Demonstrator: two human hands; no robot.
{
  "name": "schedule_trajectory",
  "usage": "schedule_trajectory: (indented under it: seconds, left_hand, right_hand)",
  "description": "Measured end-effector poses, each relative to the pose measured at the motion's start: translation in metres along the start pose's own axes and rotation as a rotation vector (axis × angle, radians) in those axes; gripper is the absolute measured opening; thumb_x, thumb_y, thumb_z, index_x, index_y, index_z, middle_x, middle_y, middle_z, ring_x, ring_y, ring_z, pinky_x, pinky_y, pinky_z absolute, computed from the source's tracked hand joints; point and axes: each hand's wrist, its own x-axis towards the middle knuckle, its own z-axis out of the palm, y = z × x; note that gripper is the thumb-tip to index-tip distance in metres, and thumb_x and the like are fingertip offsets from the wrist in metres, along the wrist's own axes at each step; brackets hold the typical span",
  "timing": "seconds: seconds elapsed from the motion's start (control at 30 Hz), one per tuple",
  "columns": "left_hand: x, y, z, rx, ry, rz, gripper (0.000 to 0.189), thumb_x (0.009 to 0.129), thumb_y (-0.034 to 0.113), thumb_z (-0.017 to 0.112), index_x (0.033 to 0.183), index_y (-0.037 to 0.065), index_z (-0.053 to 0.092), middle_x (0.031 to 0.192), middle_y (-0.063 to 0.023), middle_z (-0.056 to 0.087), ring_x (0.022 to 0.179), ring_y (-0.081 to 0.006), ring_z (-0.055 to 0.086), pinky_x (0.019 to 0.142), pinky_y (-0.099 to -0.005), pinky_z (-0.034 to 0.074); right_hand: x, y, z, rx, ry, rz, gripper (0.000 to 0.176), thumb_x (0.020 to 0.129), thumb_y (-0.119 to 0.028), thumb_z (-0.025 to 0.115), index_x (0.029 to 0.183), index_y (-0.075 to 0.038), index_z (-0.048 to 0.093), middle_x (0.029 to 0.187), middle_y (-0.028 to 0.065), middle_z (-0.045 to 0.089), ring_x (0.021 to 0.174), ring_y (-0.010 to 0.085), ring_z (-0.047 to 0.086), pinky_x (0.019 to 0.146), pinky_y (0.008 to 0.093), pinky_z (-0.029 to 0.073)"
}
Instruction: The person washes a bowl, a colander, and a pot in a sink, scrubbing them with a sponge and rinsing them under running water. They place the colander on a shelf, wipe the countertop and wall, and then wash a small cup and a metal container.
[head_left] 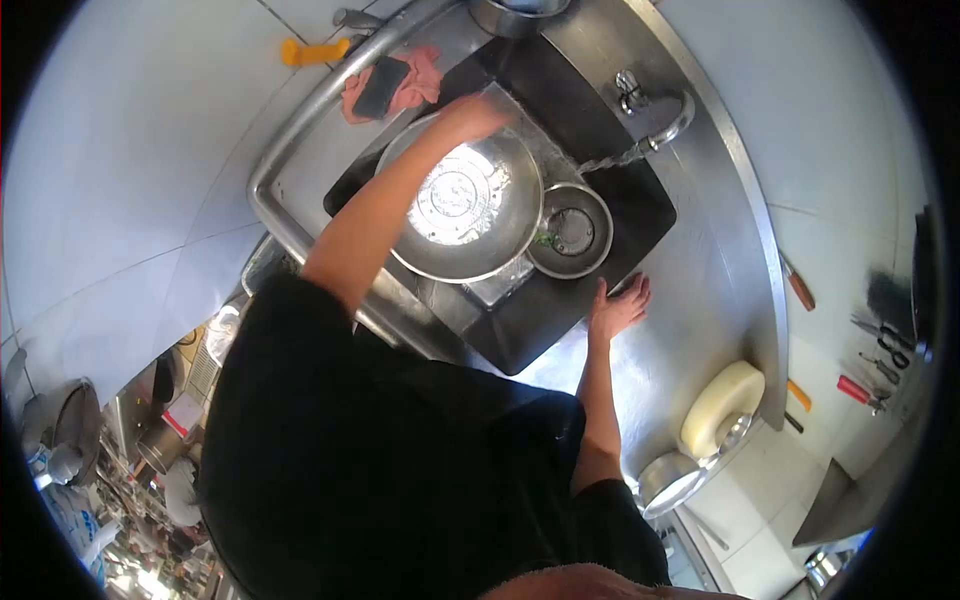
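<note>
A large metal bowl (470, 262) rests over the dark sink basin (640, 205). My left hand (475, 118) is at its far rim, smeared by motion, so I cannot make out the fingers or any hold. Beside the bowl sits a smaller round metal pan (602, 232) with a few green bits in it. My right hand (620, 308) is over the basin's near right edge, fingers apart and holding nothing. Water runs from the curved faucet (680, 122) just beyond the small pan. A flat metal piece (505, 285) lies under both vessels.
A pink cloth (425, 72) with a dark sponge (382, 88) lies on the sink's left ledge. Another metal pot (515, 18) stands at the far end. On the right counter are a thick pale ring-shaped piece (715, 400) and a metal pan (670, 480). Scissors (885, 340) hang on the right wall.
</note>
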Motion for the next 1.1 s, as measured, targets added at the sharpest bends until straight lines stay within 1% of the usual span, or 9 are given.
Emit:
schedule_trajectory:
  seconds: [0.13, 0.33, 0.47, 0.57, 0.7, 0.83, 0.9, 0.97, 1.1]
  left_hand:
    - [-0.077, -0.161, 0.102, 0.343, 0.187, -0.310, 0.043, 0.088, 0.029, 0.055, 0.114, -0.005, 0.064, 0.108, -0.0218, 0.066, 0.101, -0.0337, 0.067, 0.086, -0.0436, 0.055]
    - [-0.084, -0.182, 0.124, -0.091, 0.245, -0.661, 0.039, 0.086, 0.020, 0.053, 0.113, -0.008, 0.056, 0.116, -0.0287, 0.064, 0.109, -0.0416, 0.063, 0.093, -0.0460, 0.052]
    - [-0.096, -0.182, 0.134, -0.092, 0.339, -0.489, 0.030, 0.081, 0.014, 0.053, 0.101, -0.006, 0.063, 0.106, -0.0317, 0.065, 0.100, -0.0458, 0.065, 0.092, -0.0488, 0.051]
    - [-0.121, -0.117, 0.105, -0.165, 0.434, -0.462, 0.052, 0.077, 0.007, 0.054, 0.129, 0.007, 0.057, 0.112, -0.0288, 0.064, 0.096, -0.0446, 0.065, 0.089, -0.0481, 0.052]
    - [-0.151, -0.050, 0.069, -0.033, 0.693, 0.000, 0.072, 0.073, -0.003, 0.056, 0.139, 0.026, 0.053, 0.126, -0.0205, 0.061, 0.093, -0.0391, 0.067, 0.083, -0.0446, 0.056]
    - [-0.167, -0.020, 0.042, 0.246, 0.785, 0.285, 0.066, 0.075, -0.004, 0.057, 0.134, 0.028, 0.058, 0.129, -0.0176, 0.060, 0.096, -0.0372, 0.067, 0.084, -0.0441, 0.057]
    - [-0.169, -0.019, 0.039, 0.204, 0.807, 0.225, 0.066, 0.075, -0.003, 0.057, 0.133, 0.029, 0.058, 0.132, -0.0175, 0.058, 0.095, -0.0366, 0.068, 0.088, -0.0463, 0.055]
    - [-0.166, -0.027, 0.040, 0.121, 0.860, 0.145, 0.069, 0.074, 0.000, 0.059, 0.136, 0.030, 0.055, 0.135, -0.0173, 0.056, 0.094, -0.0371, 0.068, 0.088, -0.0475, 0.055]
    - [-0.161, -0.044, 0.053, -0.359, 0.844, 0.004, 0.065, 0.072, -0.006, 0.047, 0.132, 0.015, 0.061, 0.131, -0.0231, 0.057, 0.107, -0.0345, 0.065, 0.095, -0.0372, 0.051]
  right_hand:
    - [0.046, -0.078, -0.012, 0.492, -0.103, -0.241, 0.024, 0.082, -0.009, 0.068, 0.104, 0.000, 0.067, 0.117, 0.0188, 0.063, 0.116, 0.0379, 0.055, 0.102, 0.0450, 0.041]
    - [0.175, -0.315, -0.060, 1.094, -0.161, -0.549, 0.021, 0.089, -0.010, 0.066, 0.109, -0.002, 0.066, 0.100, 0.0147, 0.068, 0.088, 0.0245, 0.067, 0.077, 0.0342, 0.052]
    - [0.285, -0.423, -0.025, 0.677, -0.079, -0.674, 0.040, 0.086, -0.031, 0.067, 0.113, -0.001, 0.066, 0.111, 0.0217, 0.066, 0.102, 0.0365, 0.065, 0.090, 0.0437, 0.050]
    - [0.311, -0.462, -0.003, 0.305, -0.326, -0.691, 0.048, 0.082, -0.033, 0.066, 0.117, 0.000, 0.064, 0.117, 0.0248, 0.064, 0.110, 0.0392, 0.062, 0.097, 0.0461, 0.047]
    - [0.322, -0.475, 0.029, 0.127, -0.301, -0.690, 0.046, 0.079, -0.025, 0.067, 0.117, 0.001, 0.062, 0.116, 0.0250, 0.065, 0.112, 0.0402, 0.061, 0.098, 0.0450, 0.047]
    - [0.312, -0.444, -0.013, 0.598, 0.003, -0.507, 0.040, 0.077, -0.020, 0.070, 0.113, -0.004, 0.062, 0.112, 0.0203, 0.066, 0.106, 0.0391, 0.062, 0.094, 0.0460, 0.048]
    - [0.310, -0.416, -0.020, 0.681, 0.268, -0.606, 0.042, 0.081, -0.029, 0.076, 0.115, -0.010, 0.061, 0.114, 0.0164, 0.066, 0.106, 0.0360, 0.061, 0.094, 0.0520, 0.048]
    - [0.236, -0.368, -0.078, 1.030, 0.328, -0.478, 0.034, 0.071, -0.005, 0.067, 0.105, -0.002, 0.061, 0.105, 0.0185, 0.066, 0.100, 0.0390, 0.063, 0.088, 0.0415, 0.050]
    - [0.118, -0.248, -0.021, 1.207, -0.034, -0.161, 0.032, 0.070, 0.001, 0.065, 0.101, -0.004, 0.058, 0.091, 0.0073, 0.059, 0.085, 0.0187, 0.058, 0.081, 0.0317, 0.046]
